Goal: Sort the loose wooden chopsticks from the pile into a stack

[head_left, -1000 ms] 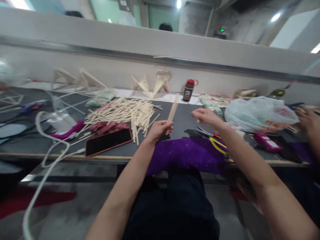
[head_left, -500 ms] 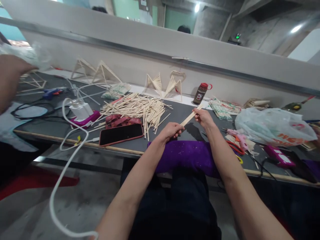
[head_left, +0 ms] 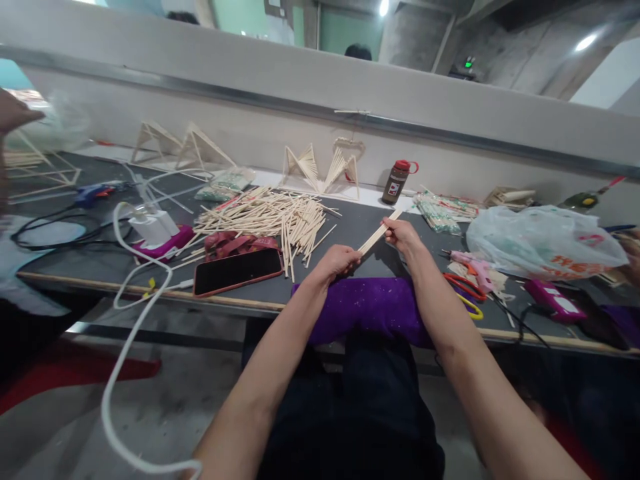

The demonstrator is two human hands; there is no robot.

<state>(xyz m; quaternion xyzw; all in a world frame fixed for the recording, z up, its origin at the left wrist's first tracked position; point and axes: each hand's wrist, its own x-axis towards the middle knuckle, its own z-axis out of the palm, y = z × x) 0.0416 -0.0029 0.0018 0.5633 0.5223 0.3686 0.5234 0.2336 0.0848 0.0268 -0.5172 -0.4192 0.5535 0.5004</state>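
Between my hands, above the dark tabletop, a small bundle of thin wooden sticks [head_left: 374,241] slants up to the right. My left hand [head_left: 341,261] is closed around the lower end, and my right hand [head_left: 401,235] grips it near the upper end. A purple cloth [head_left: 370,303] lies over the table edge beneath my wrists. To the left is a large loose pile of the same kind of sticks [head_left: 265,217]. A phone [head_left: 238,273] rests in front of the pile, beside a crumpled dark red strap [head_left: 240,245].
Stick models [head_left: 323,175] stand along the back wall near a red-capped bottle [head_left: 397,181]. Rightward are a pink glue gun [head_left: 477,270], scissors [head_left: 465,285] and a plastic bag [head_left: 545,243]. A white cable [head_left: 113,400] hangs at left. Another person's hand [head_left: 17,113] shows far left.
Both my hands keep their hold on the bundle, with little movement. The whole view has shifted slightly. At far left, the other person's hand has drawn back toward the frame edge.
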